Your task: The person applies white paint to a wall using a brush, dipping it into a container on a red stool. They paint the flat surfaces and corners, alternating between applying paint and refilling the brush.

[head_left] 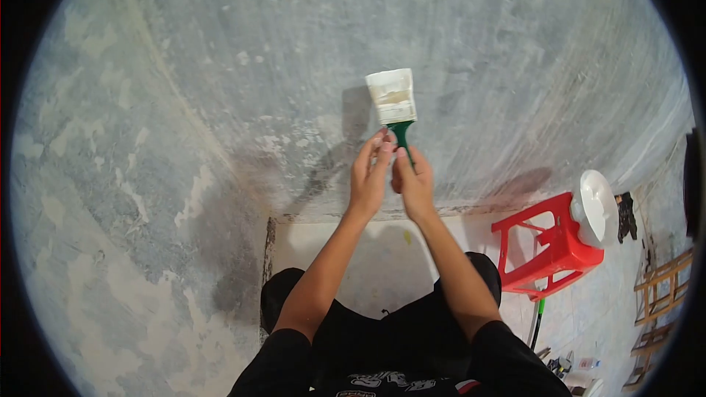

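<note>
A wide paintbrush (pixel 393 99) with pale, paint-caked bristles and a green handle points upward in front of a grey, patchy wall (pixel 471 51). My right hand (pixel 413 185) grips the green handle from below. My left hand (pixel 370 174) is raised beside it, fingers straight, their tips touching the handle just under the ferrule. The brush casts a shadow on the wall to its left. Both forearms reach up from black sleeves.
A second mottled wall (pixel 110 198) meets the first in a corner at the left. A red plastic stool (pixel 550 246) stands on the pale floor at the right, with a white bucket (pixel 597 209) on it. Wooden frames (pixel 662 294) lean at the far right.
</note>
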{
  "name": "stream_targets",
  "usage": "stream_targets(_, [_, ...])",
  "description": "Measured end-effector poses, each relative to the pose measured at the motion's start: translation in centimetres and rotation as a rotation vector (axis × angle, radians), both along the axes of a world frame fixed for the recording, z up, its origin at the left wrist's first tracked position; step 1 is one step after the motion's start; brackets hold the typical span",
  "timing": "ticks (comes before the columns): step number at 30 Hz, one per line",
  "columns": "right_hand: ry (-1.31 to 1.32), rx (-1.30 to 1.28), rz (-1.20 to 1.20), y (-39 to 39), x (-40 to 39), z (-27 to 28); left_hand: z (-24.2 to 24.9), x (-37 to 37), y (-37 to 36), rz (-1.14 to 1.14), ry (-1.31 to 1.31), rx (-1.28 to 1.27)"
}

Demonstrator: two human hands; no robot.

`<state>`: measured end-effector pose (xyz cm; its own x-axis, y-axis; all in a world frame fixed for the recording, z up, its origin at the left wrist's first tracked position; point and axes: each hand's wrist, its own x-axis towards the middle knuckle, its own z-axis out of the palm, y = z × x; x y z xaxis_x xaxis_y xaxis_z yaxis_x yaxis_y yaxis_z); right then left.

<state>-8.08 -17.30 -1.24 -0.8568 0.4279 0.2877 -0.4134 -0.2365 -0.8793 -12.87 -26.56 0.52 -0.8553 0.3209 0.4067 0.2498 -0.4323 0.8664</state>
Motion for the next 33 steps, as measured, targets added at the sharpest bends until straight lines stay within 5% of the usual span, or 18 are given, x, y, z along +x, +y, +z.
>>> stream_targets(14, [-0.121, -0.101, 0.088, -11.6, -7.5, -5.9, -2.2, -6.7, -11.4, -0.047, -0.070, -0.212])
stream_targets(27, [-0.200, 0.003, -0.181, -10.7, -10.9, -7.8, -4.0, -10.8, -8.3, 0.082, 0.013, -0.318])
stream_targets(33, [-0.305, -0.002, -0.230, -10.7, -10.4, -13.7, -10.3, -10.4, -7.2, 0.173, -0.016, -0.402])
